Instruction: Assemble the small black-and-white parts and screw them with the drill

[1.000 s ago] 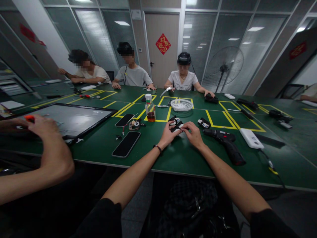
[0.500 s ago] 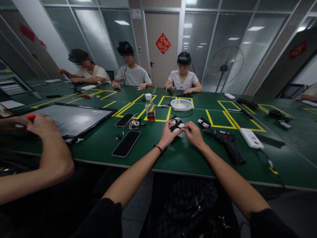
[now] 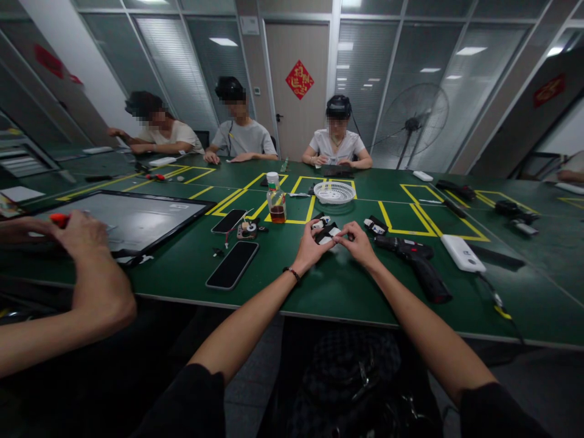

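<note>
Tabletop (image 3: 269, 285) of dark green is marked with yellow tape (image 3: 413, 233), and above its near side, in front of the person, a small black-and-white part (image 3: 329, 233) is held between two hands. It is gripped from the left by the left hand (image 3: 310, 248), whose fingers are curled around it with the thumb laid along its near side. By the right hand (image 3: 359, 244), its right edge is pinched between thumb and fingertips. White patches on the part are turned upward; its long axis appears to be slanted from near left to far right, though its ends are covered and cannot be made out clearly. Just beyond the left hand, a white-and-black block (image 3: 323, 222) is partly seen; whether it is touched cannot be told. A similar block (image 3: 375, 227) is placed to the right, its long axis angled from far left to near right. Near the right hand, a black drill (image 3: 413, 258) is laid on its side, its chuck pointed left toward the hands and its handle slanted toward near right. To the left, a dark-screened phone (image 3: 232, 265) is laid face up, and beyond it a bottle (image 3: 276, 201) is stood upright.
</note>
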`<state>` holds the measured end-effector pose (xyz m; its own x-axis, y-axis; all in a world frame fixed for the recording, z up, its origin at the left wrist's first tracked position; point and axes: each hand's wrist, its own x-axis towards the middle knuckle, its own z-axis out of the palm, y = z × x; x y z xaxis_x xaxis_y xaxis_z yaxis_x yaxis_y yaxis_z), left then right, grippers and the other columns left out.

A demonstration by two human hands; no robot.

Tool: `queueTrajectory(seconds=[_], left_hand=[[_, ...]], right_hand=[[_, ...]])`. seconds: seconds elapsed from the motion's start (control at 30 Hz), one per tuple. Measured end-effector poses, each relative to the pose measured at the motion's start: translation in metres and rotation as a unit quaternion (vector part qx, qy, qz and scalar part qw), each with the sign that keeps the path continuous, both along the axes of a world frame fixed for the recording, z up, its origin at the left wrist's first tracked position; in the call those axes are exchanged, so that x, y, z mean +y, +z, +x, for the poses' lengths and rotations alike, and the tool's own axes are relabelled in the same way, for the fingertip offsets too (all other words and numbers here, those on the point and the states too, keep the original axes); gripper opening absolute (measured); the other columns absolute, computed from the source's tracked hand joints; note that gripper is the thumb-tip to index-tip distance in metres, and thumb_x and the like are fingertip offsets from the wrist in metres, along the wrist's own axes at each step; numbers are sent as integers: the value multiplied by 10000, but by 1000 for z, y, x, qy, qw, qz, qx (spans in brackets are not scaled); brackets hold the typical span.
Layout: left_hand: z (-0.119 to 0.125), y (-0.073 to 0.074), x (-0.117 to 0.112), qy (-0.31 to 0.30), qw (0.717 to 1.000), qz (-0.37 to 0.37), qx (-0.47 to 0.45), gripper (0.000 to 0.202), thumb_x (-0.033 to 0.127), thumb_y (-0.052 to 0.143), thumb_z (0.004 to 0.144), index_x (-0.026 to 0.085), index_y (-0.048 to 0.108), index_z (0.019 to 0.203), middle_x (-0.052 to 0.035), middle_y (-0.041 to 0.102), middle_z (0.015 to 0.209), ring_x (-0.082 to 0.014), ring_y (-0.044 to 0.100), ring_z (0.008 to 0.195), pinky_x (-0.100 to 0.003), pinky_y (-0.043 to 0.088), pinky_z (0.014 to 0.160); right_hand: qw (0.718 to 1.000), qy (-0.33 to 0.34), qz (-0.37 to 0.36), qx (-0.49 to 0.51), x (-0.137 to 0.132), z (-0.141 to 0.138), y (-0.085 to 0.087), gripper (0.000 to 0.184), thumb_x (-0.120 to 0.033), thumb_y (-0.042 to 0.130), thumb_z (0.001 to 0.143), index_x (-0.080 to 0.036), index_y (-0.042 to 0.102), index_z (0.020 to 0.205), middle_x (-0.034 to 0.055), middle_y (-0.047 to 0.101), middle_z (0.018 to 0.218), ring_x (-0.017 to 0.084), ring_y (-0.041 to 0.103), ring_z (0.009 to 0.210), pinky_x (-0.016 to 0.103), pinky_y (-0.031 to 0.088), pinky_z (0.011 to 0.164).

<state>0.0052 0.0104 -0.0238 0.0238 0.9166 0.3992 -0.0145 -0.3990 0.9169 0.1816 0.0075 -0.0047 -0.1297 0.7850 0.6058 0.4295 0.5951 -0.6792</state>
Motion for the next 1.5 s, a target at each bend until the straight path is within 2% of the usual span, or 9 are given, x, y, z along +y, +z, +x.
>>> queueTrajectory(seconds=[0.23,0.4,0.57,0.73,0.83,0.97,1.13,1.27,1.5], left_hand=[[1,-3,3,-4,1000,12,17,793,349,837,637,198,416,1292,-104,633,1065,-234,623,1051,-403,469,946],[2,-4,4,-21,999,24,24,744,345,816,665,189,419,1275,-106,639,1058,-230,625,1048,-389,488,916],[4,-4,3,-12,999,8,38,701,371,789,700,185,415,1263,-105,645,1041,-225,636,1022,-387,487,904],[5,-1,1,13,998,17,61,719,386,804,676,189,423,1254,-99,638,1048,-228,639,1019,-391,480,912],[5,1,-1,27,998,21,59,717,388,809,668,194,427,1243,-110,625,1091,-234,628,1059,-377,486,907],[4,4,-2,40,998,13,53,738,391,815,661,199,416,1251,-114,628,1090,-236,628,1068,-381,489,910],[4,5,-4,60,997,20,52,794,385,819,658,204,389,1301,-114,629,1104,-240,631,1071,-417,480,942],[5,12,-10,71,996,17,46,863,323,835,645,207,354,1352,-111,644,1094,-252,627,1089,-430,470,968],[6,29,-22,66,997,-15,33,887,227,853,615,210,363,1355,-98,663,1052,-259,640,1064,-437,472,978]], right_hand=[[979,17,-151,139,3,-2,-6,391,-410,784,644,-215,570,907,-58,468,705,106,336,565,235,290,531],[939,52,-253,228,7,-3,-13,487,-415,815,577,-224,548,936,-39,557,798,115,458,619,239,358,569],[936,22,-250,245,10,-4,-19,493,-412,821,566,-221,547,930,-10,583,918,141,537,732,249,407,604],[930,51,-262,253,9,-1,-20,500,-404,813,580,-220,537,955,0,567,953,149,551,770,250,429,606],[941,65,-230,241,8,-1,-17,504,-399,800,618,-225,520,999,5,550,984,132,534,728,251,431,598],[977,34,-114,175,3,-4,-9,471,-383,773,690,-239,513,1054,1,511,987,92,446,603,252,410,572],[1000,-10,7,29,-8,-4,4,224,-337,685,809,-228,612,991,42,495,1026,131,474,656,312,456,661],[999,6,39,-36,-12,-3,8,93,-287,622,867,-219,656,920,51,516,992,154,499,689,326,463,686],[996,15,65,-51,-16,-5,13,103,-242,560,908,-213,658,891,56,557,948,191,534,798,332,457,744]])
